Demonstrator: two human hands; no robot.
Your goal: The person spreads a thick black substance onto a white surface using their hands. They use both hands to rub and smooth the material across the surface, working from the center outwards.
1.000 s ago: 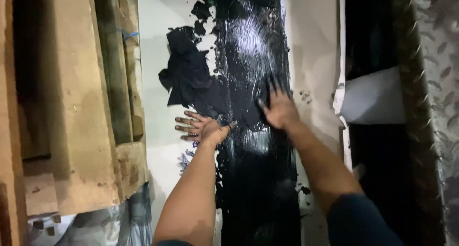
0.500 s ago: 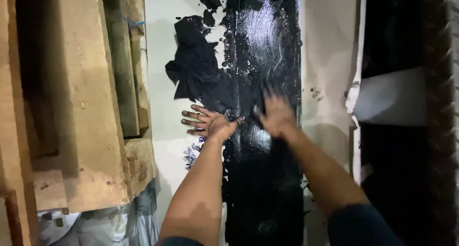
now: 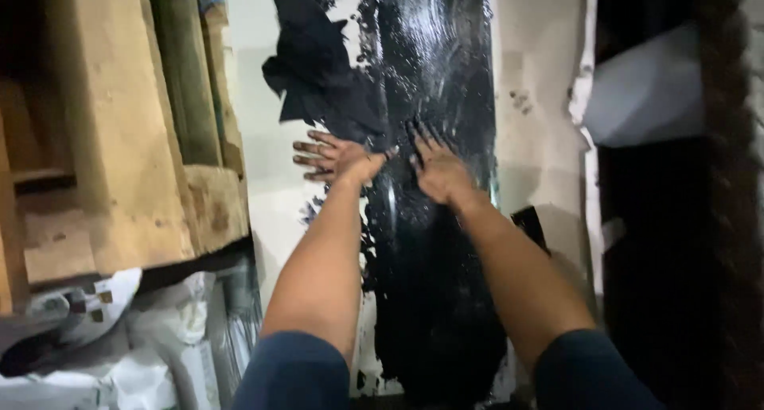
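A long glossy black wet strip (image 3: 434, 243) runs up the middle of a pale flat sheet (image 3: 537, 107). My right hand (image 3: 438, 167) lies flat on the strip, fingers spread and smeared black. My left hand (image 3: 334, 157) rests palm down at the strip's left edge, fingers spread on the pale sheet, just below a crumpled black rag (image 3: 314, 80). Neither hand holds anything.
Rough wooden beams and a pallet (image 3: 119, 163) stand close on the left. Crumpled white plastic bags (image 3: 119, 338) lie at the lower left. A dark gap with a white sheet (image 3: 649, 91) and a patterned metal plate (image 3: 728, 219) borders the right side.
My right hand has slid left along the black strip, closer to my left hand. The left hand stays at the strip's edge. The view has shifted slightly.
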